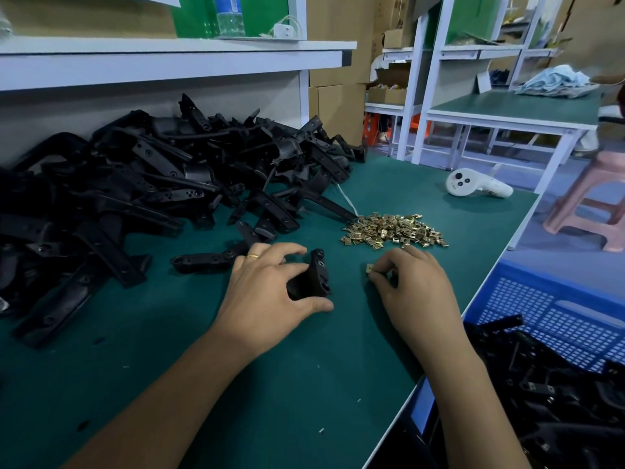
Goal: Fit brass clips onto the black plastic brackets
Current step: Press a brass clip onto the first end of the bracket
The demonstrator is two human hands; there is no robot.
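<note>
My left hand (267,292) grips a black plastic bracket (314,279) on the green table mat, thumb under its near end and fingers curled over the top. Just to its right, my right hand (412,282) pinches a small brass clip (369,268) between thumb and fingertips, a short gap from the bracket. A heap of loose brass clips (395,230) lies on the mat just beyond my right hand. A big pile of black brackets (152,184) fills the left and back of the table.
A blue plastic crate (554,319) holding black brackets with clips stands off the table's right edge. A white handheld controller (477,186) lies at the far right of the mat. A white shelf (169,59) overhangs the back; a pink stool (588,204) stands on the floor.
</note>
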